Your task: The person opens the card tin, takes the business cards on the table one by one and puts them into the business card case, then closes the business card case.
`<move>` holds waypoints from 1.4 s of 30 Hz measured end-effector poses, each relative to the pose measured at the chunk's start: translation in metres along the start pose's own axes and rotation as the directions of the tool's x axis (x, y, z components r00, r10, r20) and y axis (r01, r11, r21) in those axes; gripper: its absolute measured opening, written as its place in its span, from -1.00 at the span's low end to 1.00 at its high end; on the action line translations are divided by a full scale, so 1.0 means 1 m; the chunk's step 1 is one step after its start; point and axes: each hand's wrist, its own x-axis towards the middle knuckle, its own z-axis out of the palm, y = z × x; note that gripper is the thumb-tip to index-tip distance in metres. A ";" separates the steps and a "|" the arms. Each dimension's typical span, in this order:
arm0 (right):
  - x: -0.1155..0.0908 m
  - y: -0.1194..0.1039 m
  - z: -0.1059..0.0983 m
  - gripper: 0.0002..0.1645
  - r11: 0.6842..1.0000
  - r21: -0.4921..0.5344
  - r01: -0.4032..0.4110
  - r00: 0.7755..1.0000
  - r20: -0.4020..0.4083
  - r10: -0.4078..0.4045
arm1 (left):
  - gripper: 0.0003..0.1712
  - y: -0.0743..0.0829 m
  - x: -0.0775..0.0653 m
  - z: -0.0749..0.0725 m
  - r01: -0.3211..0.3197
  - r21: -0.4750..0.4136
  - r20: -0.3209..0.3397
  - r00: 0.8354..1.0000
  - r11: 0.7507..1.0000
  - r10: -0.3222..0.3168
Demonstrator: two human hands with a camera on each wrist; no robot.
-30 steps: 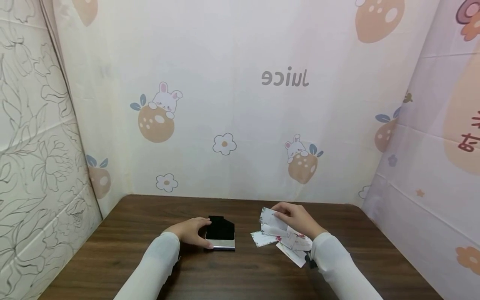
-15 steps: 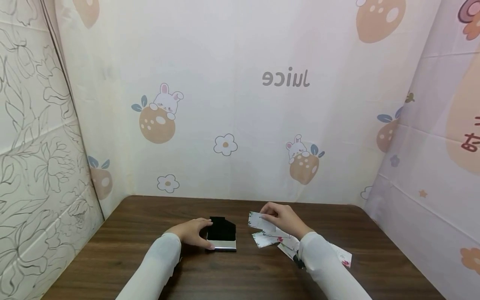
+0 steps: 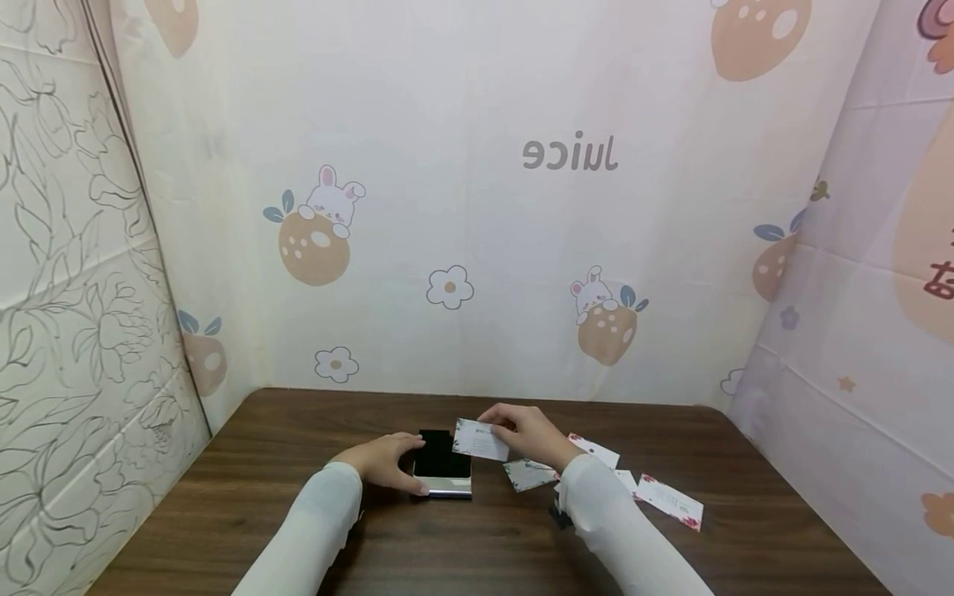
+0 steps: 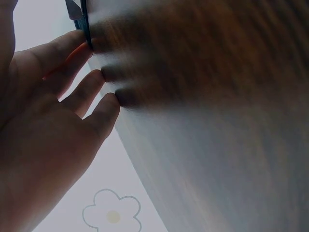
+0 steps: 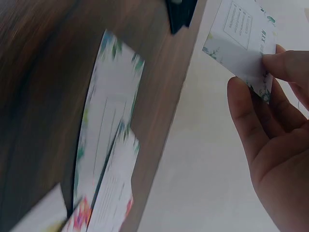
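A business card case [image 3: 447, 483] with a silver front and a black interior lies with its lid up on the brown table. My left hand [image 3: 378, 462] holds its left side, thumb at the near corner and fingers at the far part; the left wrist view shows only an edge of the case [image 4: 83, 19], with the other fingertips on the table. Between thumb and fingers, my right hand [image 3: 532, 434] pinches a white business card [image 3: 477, 439] with green leaf corners, raised beside the right edge of the case. In the right wrist view this card [image 5: 241, 34] is tilted.
Several loose business cards lie to the right: a leaf-printed card [image 3: 531, 475], a red-flowered card [image 3: 669, 502] and another card [image 3: 594, 449] behind the right forearm, partly overlapping. A patterned curtain [image 3: 447, 207] stands behind the table [image 3: 313, 414].
My right hand has moved left with the pinched card, away from the loose cards to the case. More of the loose cards show at the right. My left hand stays at the case.
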 end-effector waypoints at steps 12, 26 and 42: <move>0.016 -0.012 0.023 -0.77 0.999 0.052 0.015 1.000 0.003 -0.015 | 0.05 -0.001 0.003 0.000 -0.005 -0.003 0.002 1.000 1.000 0.005; 0.022 -0.008 0.050 -0.80 0.998 0.057 0.021 0.999 0.031 -0.022 | 0.10 -0.003 0.006 0.003 -0.018 0.010 0.001 1.000 1.000 0.018; 0.026 -0.013 0.058 -0.82 1.000 -0.018 -0.014 0.996 0.090 0.016 | 0.16 -0.004 0.008 0.004 0.015 0.027 -0.003 1.000 1.000 -0.015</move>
